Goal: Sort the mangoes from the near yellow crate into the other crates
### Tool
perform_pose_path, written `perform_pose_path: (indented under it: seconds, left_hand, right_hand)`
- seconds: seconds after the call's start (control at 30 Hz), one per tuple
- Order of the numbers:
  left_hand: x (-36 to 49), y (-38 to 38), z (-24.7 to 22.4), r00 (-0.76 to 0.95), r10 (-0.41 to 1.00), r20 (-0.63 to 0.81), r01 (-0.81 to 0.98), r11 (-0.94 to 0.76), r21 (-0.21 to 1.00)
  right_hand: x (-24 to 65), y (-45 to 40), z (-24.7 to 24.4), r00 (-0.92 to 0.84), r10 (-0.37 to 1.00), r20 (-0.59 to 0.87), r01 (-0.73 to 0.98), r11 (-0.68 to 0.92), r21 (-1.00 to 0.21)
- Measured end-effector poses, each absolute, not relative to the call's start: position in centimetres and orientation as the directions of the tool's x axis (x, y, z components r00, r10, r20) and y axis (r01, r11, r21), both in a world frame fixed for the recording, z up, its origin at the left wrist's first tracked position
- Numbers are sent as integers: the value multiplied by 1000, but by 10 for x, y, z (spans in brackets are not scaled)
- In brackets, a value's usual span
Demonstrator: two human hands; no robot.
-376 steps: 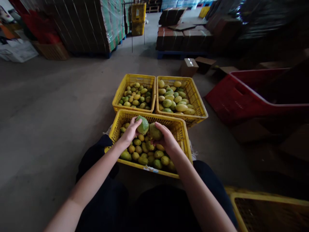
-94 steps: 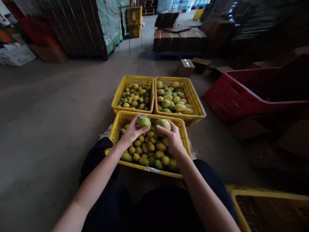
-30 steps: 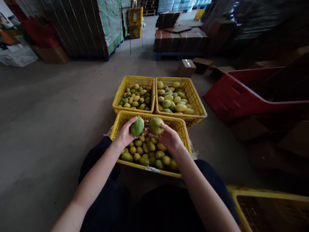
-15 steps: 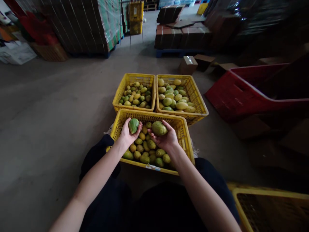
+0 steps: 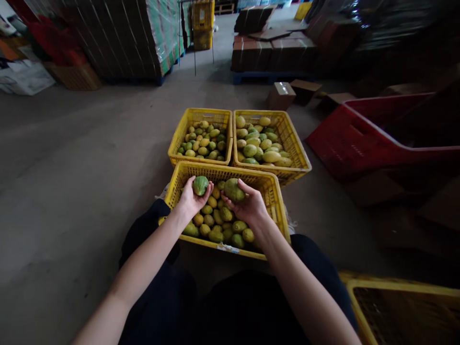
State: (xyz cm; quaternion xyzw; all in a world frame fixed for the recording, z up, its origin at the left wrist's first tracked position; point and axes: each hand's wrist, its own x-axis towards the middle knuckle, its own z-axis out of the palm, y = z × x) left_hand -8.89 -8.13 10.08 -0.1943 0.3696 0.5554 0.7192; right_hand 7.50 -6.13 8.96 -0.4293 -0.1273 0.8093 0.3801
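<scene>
My left hand (image 5: 192,199) is curled round a small dark green fruit (image 5: 200,186), held above the near yellow crate (image 5: 278,201). To its right my right hand (image 5: 249,203) grips a larger dull green fruit (image 5: 234,190), thumb on top and fingers beneath. Several green and yellow fruits (image 5: 217,218) lie in the near crate under both hands. Beyond it stand two more yellow crates side by side: the left one (image 5: 176,143) holds smaller fruits, the right one (image 5: 298,148) holds larger, longer ones.
A red crate (image 5: 334,139) stands at the right, with cardboard boxes (image 5: 281,97) behind. Another yellow crate (image 5: 402,286) is at the lower right. Wrapped stacks (image 5: 118,43) and boxes on a blue pallet (image 5: 266,77) stand at the back.
The green fruit in my left hand has turned and shifted slightly right. My right hand has rotated its fruit and moved it a little left.
</scene>
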Motion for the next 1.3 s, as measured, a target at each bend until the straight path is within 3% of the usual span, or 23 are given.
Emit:
perform_pose_path:
  seconds: [0.23,0.47,0.9,1.17,1.3]
  left_hand:
    - [-90,-81,99,114,656,-747,-942,310,128]
    - [-89,-80,98,112,673,-732,-937,315,147]
    - [-89,-79,99,104,663,-741,-944,300,136]
    - [-90,-77,96,102,659,-745,-950,286,123]
    - [-90,-77,94,104,662,-742,-949,290,126]
  right_hand:
    - [71,-65,89,-205,824,-528,-483,-554,-678]
    - [71,-67,89,-154,940,-306,-382,-342,-859]
    - [78,-61,89,-385,871,-305,-546,-481,-686]
    - [74,-71,96,-181,975,-131,-542,-210,-814]
    - [79,-69,97,-148,982,-113,-540,-177,-823]
